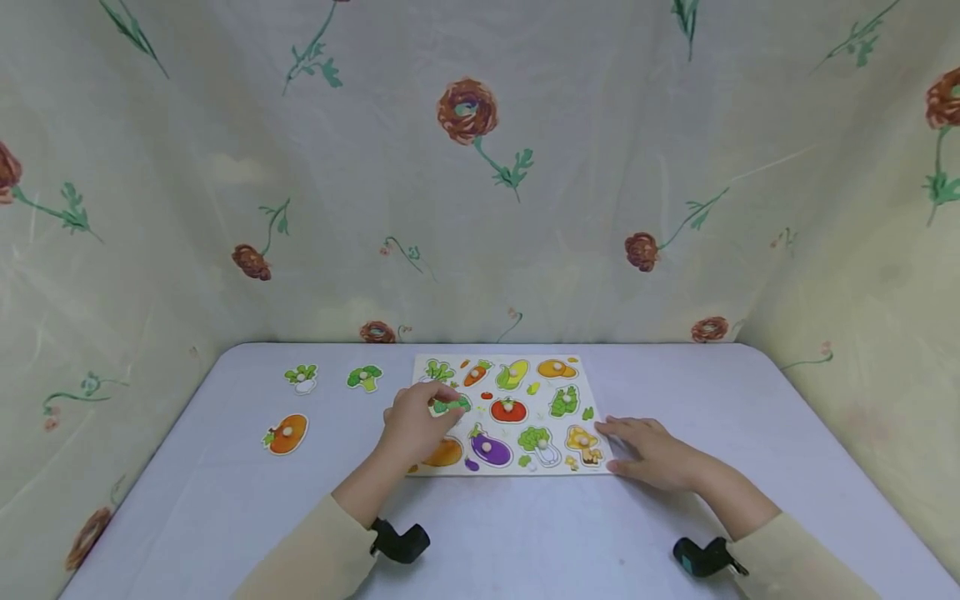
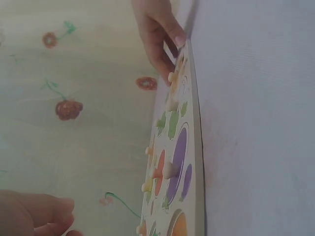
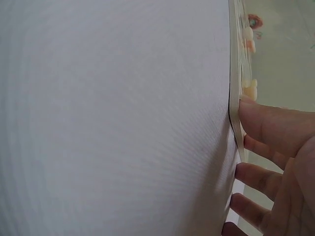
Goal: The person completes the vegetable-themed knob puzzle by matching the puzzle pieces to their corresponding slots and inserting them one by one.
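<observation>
A white wooden peg puzzle board [image 1: 472,429] with vegetable pieces lies on the table. My left hand [image 1: 422,421] hovers over its left side, thumb and index finger curved with their tips apart, near a green piece [image 1: 456,405]. In the left wrist view, the fingertips [image 2: 61,209] show no thing between them and stand off the board. My right hand [image 1: 652,452] rests at the board's right edge. Its thumb [image 3: 270,125] touches the near corner and its other fingers spread along the side. Close by are the mushroom piece [image 1: 583,444] and purple eggplant [image 1: 491,450].
Left of the board lie three loose pieces: a white-and-green turnip-like one [image 1: 302,379], a broccoli [image 1: 365,378] and an orange pumpkin [image 1: 286,435]. A white cloth covers the table [image 1: 525,533]. Floral curtains [image 1: 570,167] stand behind and at both sides.
</observation>
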Motion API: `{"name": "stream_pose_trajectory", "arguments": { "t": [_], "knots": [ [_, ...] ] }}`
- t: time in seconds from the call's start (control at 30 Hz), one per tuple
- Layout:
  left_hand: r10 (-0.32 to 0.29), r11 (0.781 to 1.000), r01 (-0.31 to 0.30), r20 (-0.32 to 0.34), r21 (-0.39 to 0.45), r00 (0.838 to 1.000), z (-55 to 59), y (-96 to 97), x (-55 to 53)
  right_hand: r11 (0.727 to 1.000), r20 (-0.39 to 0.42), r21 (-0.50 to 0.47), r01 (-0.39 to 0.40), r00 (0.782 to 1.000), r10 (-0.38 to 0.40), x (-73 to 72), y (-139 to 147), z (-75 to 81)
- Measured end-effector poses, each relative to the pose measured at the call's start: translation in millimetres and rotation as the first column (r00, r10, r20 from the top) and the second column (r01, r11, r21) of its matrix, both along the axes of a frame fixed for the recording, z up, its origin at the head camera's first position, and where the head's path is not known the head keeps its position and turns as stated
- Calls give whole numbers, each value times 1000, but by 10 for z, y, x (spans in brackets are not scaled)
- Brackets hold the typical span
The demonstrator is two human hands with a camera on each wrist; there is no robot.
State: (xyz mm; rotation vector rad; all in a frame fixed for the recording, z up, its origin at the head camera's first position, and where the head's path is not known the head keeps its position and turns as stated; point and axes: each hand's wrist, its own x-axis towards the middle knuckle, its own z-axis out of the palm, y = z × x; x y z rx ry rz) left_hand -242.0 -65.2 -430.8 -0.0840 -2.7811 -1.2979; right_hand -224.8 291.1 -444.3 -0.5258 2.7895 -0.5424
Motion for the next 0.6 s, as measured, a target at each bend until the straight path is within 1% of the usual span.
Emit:
{"name": "stream_pose_trajectory", "arguments": {
  "t": [0.1, 0.2, 0.43, 0.6],
  "knots": [
    [14, 1000, -14, -2, 24, 1000, 23, -116, 50, 1000, -3, 11, -6, 1000, 6, -12, 3, -2],
    [39, 998, -39, 9, 39, 999, 32, -236, 90, 1000, 3, 18, -2, 1000, 1, -28, 0, 4],
    [92, 996, -92, -1, -10, 996, 57, -482, 170, 1000, 14, 29, 6, 1000, -6, -23, -17, 29],
    [128, 992, -128, 0, -21, 992, 54, -661, 204, 1000, 14, 24, 4, 1000, -4, -10, -25, 40]
  ]
}}
